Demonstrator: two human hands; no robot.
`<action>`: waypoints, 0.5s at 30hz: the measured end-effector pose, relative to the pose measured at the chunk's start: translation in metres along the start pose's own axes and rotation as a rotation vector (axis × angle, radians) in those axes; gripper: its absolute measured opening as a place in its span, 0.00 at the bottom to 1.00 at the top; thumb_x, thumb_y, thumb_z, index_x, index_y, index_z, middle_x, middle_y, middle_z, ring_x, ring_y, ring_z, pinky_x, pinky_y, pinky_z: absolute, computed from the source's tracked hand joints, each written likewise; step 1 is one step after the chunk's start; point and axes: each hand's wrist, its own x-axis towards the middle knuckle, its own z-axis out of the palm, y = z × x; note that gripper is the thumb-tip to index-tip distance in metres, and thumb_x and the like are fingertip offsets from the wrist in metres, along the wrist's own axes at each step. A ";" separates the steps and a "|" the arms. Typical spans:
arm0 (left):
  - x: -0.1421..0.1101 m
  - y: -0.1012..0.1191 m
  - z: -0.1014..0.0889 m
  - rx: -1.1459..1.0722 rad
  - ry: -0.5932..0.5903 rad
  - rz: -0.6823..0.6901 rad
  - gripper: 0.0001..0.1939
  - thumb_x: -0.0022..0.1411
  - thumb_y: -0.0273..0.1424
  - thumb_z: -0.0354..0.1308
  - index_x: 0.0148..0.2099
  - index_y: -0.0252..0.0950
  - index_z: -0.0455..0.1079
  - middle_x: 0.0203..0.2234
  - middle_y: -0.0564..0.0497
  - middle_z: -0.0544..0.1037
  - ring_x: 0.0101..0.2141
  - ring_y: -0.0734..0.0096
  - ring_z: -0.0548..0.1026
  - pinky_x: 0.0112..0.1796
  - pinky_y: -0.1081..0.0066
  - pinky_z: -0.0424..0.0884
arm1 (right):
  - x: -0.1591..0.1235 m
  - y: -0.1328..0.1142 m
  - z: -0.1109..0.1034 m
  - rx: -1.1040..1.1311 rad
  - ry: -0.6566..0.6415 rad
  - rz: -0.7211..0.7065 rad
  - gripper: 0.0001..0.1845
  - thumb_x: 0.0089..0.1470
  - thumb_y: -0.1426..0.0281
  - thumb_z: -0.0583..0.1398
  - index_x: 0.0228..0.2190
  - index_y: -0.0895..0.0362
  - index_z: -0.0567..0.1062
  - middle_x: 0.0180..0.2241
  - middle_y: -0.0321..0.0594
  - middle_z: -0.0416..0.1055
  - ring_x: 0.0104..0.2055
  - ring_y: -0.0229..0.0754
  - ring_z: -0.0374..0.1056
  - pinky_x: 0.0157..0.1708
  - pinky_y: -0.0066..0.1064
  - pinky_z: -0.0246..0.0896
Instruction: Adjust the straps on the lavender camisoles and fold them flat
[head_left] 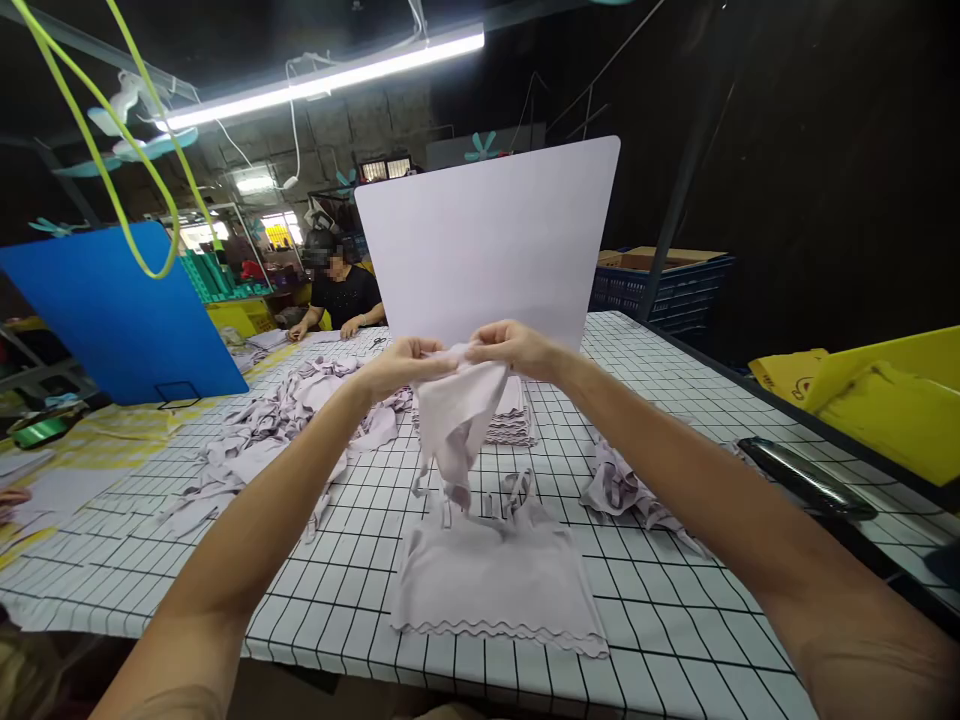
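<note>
Overlapping folds blur the shape of a pale lilac garment [459, 405] hanging above the table [330, 600], and it partly hides a folded stack [511, 425] behind. The left hand [405, 366] and right hand [519, 350] each pinch its top in a narrow grip. Below, a flat garment [495, 580] lies near the table's front edge, its straps partly covered from view.

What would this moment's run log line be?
left hand: grips pale garment | right hand: grips same garment | below: flat garment, wavy edge

Two garment heaps [281, 415] [619, 488], one held garment [454, 405], one white board [487, 240], one blue board [116, 310] show.
</note>
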 end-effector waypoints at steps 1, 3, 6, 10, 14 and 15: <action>-0.005 -0.004 -0.004 -0.001 -0.031 -0.046 0.22 0.47 0.43 0.75 0.35 0.30 0.78 0.25 0.49 0.78 0.24 0.76 0.71 0.22 0.78 0.61 | -0.002 -0.001 -0.006 -0.002 0.061 0.006 0.22 0.39 0.57 0.76 0.27 0.60 0.76 0.24 0.33 0.69 0.24 0.31 0.62 0.23 0.25 0.58; -0.013 -0.012 -0.008 -0.025 -0.016 -0.078 0.20 0.47 0.42 0.76 0.33 0.30 0.78 0.24 0.50 0.78 0.24 0.76 0.71 0.23 0.77 0.61 | -0.007 -0.003 -0.018 -0.015 0.118 0.011 0.22 0.41 0.57 0.75 0.26 0.60 0.75 0.23 0.33 0.67 0.24 0.31 0.61 0.23 0.25 0.56; -0.015 -0.016 -0.005 -0.074 0.059 0.000 0.20 0.49 0.43 0.74 0.30 0.31 0.76 0.22 0.52 0.76 0.23 0.78 0.69 0.23 0.77 0.61 | -0.010 -0.005 -0.015 -0.081 0.045 0.008 0.21 0.46 0.56 0.72 0.34 0.59 0.79 0.33 0.39 0.74 0.32 0.34 0.66 0.29 0.25 0.62; -0.008 -0.006 0.001 -0.046 0.056 0.066 0.21 0.51 0.45 0.73 0.31 0.31 0.76 0.21 0.53 0.75 0.21 0.79 0.68 0.22 0.78 0.59 | -0.001 -0.003 0.013 -0.125 -0.141 -0.001 0.25 0.47 0.57 0.72 0.44 0.57 0.79 0.42 0.42 0.76 0.39 0.37 0.68 0.34 0.26 0.63; -0.020 -0.008 -0.007 0.005 -0.007 -0.043 0.21 0.46 0.42 0.76 0.35 0.30 0.78 0.26 0.49 0.78 0.24 0.75 0.71 0.24 0.76 0.62 | 0.000 -0.008 0.011 -0.097 0.034 0.004 0.23 0.41 0.56 0.74 0.26 0.60 0.75 0.24 0.34 0.68 0.27 0.33 0.63 0.26 0.25 0.57; -0.025 -0.011 -0.009 0.005 0.000 -0.067 0.21 0.45 0.42 0.76 0.33 0.30 0.78 0.25 0.49 0.77 0.24 0.75 0.71 0.25 0.75 0.62 | -0.002 -0.010 0.008 -0.090 0.085 0.004 0.24 0.39 0.56 0.75 0.24 0.60 0.73 0.22 0.32 0.65 0.25 0.32 0.61 0.24 0.25 0.55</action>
